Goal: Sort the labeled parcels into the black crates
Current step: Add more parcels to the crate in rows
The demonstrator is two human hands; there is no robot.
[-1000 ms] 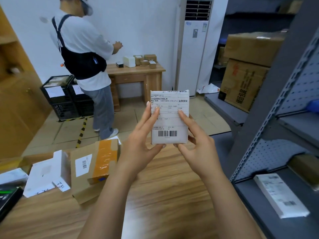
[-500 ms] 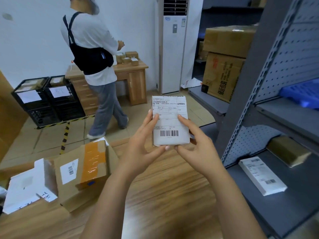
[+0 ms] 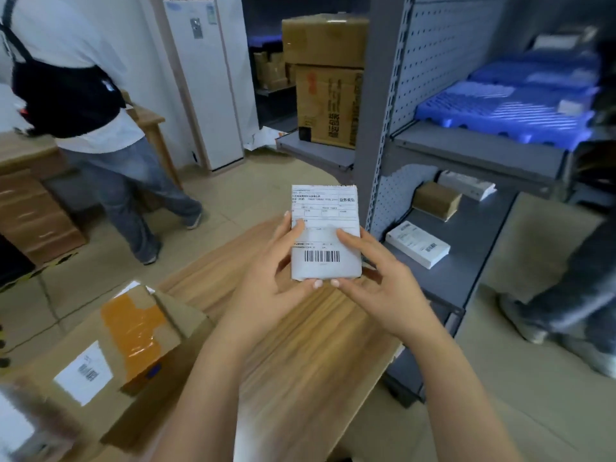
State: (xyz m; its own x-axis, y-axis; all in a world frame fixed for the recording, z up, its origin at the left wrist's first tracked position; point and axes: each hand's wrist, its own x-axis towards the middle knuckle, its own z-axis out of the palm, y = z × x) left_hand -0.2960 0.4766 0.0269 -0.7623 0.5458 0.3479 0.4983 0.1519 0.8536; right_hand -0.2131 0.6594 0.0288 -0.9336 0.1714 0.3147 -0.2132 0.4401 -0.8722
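You hold the small white parcel (image 3: 325, 235) upright between both hands above the wooden table (image 3: 300, 345). Your left hand (image 3: 271, 275) pinches its left edge, your right hand (image 3: 380, 281) its right edge.

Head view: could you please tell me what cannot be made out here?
Print on the small white labelled parcel: too small to read, head view.
Its back and parts of its label: hidden by the left hand and right hand, head view.
Label on the brown cardboard box with orange tape: blurred, head view.
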